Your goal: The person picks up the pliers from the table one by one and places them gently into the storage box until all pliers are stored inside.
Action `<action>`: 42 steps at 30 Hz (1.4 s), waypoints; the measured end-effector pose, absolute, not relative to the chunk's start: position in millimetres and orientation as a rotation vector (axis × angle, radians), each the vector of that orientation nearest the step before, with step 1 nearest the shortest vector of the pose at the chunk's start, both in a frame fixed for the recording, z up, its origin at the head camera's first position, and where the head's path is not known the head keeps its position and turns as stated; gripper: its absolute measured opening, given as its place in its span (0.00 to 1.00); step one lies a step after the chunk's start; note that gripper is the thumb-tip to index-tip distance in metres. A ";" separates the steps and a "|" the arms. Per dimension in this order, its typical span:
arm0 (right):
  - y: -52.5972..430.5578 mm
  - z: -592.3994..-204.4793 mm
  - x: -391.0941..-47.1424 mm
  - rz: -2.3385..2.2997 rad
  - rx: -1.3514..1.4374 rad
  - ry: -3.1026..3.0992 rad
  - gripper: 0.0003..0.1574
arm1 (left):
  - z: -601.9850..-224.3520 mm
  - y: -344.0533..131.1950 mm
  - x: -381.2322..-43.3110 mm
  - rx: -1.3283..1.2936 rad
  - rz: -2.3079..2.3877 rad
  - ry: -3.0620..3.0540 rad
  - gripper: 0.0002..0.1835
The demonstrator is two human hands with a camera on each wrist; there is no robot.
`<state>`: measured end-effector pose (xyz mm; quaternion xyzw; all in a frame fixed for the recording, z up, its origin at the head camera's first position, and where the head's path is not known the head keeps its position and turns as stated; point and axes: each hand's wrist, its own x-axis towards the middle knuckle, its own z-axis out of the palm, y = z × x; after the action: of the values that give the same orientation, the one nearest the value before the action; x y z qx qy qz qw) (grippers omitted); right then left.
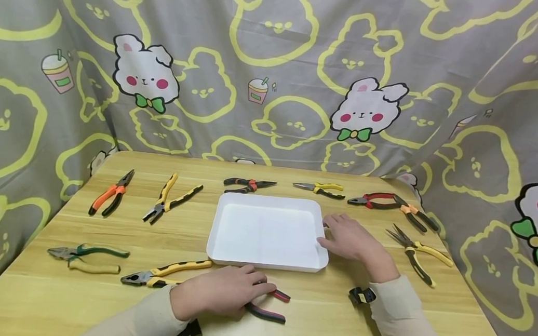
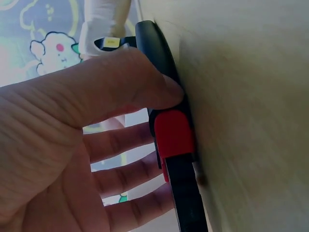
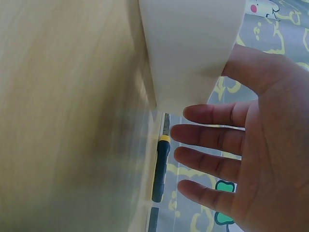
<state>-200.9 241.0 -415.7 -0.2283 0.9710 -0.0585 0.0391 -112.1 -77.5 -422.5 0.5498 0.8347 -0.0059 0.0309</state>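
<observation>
My left hand (image 1: 220,292) pinches the red-and-black pliers (image 1: 265,313) on the table near the front edge of the white tray (image 1: 267,265). In the left wrist view, the thumb presses one side of the pliers (image 2: 175,135) and the fingers reach to the other side; the head view hides their jaws under the hand. At the tray's right end is my right hand (image 1: 348,237), thumb over the rim. The right wrist view shows its straight fingers (image 3: 207,137) near the corner of the tray's outer wall (image 3: 193,53).
Yellow-and-black pliers (image 1: 168,271) and green-handled pliers (image 1: 87,254) lie left. Orange pliers (image 1: 110,194) and another yellow pair (image 1: 168,197) lie farther back. Behind the tray are long-nose pliers (image 1: 250,185) and yellow pliers (image 1: 321,189). Red pliers (image 1: 374,200), orange-black pliers (image 1: 415,213) and yellow long-nose pliers (image 1: 415,248) lie right.
</observation>
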 end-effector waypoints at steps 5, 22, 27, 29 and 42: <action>242.2 -416.1 -200.6 -0.176 -0.677 2.971 0.30 | -421.9 -77.4 -111.2 1.698 -0.033 2.571 0.38; 243.5 -414.2 -199.5 -0.172 -0.654 2.968 0.30 | -388.5 -76.1 -115.6 1.613 0.159 2.732 0.41; 241.6 -414.3 -199.4 -0.176 -0.664 2.967 0.30 | -373.2 -75.4 -123.3 1.572 0.138 2.796 0.43; 240.7 -415.3 -199.5 -0.168 -0.666 2.970 0.30 | -368.7 -74.7 -127.6 1.560 0.131 2.812 0.43; 240.4 -415.8 -199.2 -0.138 -0.653 2.990 0.29 | -352.1 -54.9 -170.4 1.378 0.081 2.824 0.42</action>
<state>-199.2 240.4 -415.8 -0.2129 0.9753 -0.0451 0.0389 -170.4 -54.9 -352.1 0.4385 0.8983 0.0258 -0.0008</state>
